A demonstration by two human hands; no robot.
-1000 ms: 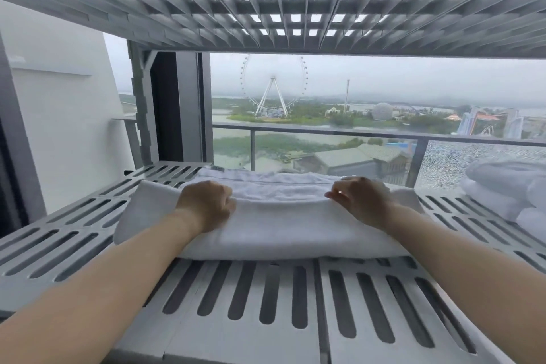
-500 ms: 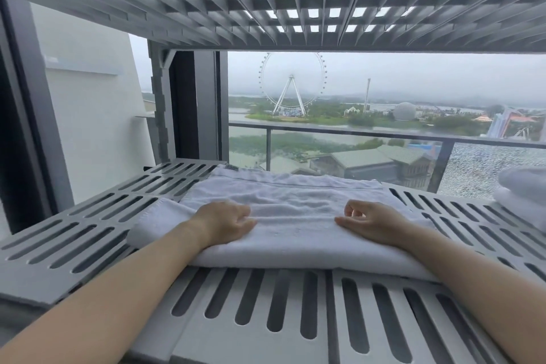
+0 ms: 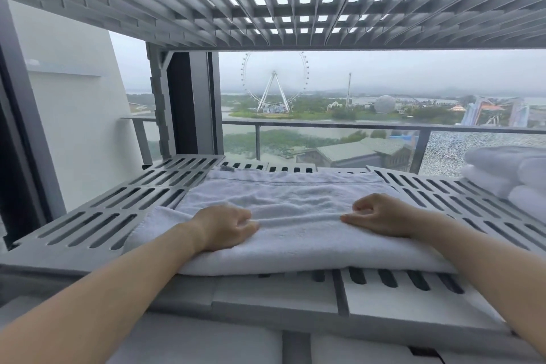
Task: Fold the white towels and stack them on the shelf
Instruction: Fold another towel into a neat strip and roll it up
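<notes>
Folded white towel (image 3: 295,236) lies flat on the slatted grey shelf (image 3: 97,216), directly under our 2 hands. Left hand (image 3: 227,227) and right hand (image 3: 381,216) rest on top with fingers curled; can't tell if they're pinching cloth. Stacked towels (image 3: 508,174) sit far right.

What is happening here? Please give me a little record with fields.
Place: slatted grey shelf, balcony railing behind
Towel: white towel, folded, lying flat on the shelf
Left hand: rests on the towel's near left, fingers curled
Right hand: rests on its near right, fingers curled
Grip: cannot tell whether either pinches cloth
Already stacked: folded white towels at the shelf's far right
Outside: Ferris wheel
</notes>
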